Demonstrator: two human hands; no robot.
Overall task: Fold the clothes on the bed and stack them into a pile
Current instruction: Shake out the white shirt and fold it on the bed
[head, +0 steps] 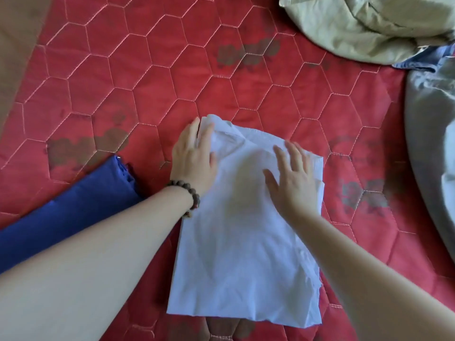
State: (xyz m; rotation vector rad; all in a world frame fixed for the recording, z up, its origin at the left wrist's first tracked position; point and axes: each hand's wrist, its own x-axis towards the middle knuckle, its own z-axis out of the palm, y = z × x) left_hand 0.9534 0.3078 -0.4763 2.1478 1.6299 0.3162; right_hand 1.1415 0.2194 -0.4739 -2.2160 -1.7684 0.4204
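A white garment (pixel 243 254), folded into a long rectangle, lies on the red quilted bed (pixel 172 77) in front of me. My left hand (pixel 194 161), with a bead bracelet on its wrist, rests flat with straight fingers on the garment's far left corner. Spread open, my right hand (pixel 293 178) presses on the upper right part of the same garment. A folded blue garment (pixel 73 212) lies to the left, partly under my left forearm.
A crumpled pale green cloth (pixel 364 28) lies at the far right. A grey garment (pixel 430 143) runs along the right edge, with a bit of blue fabric (pixel 423 60) between them. A brown strip (pixel 17 50) borders the bed on the left.
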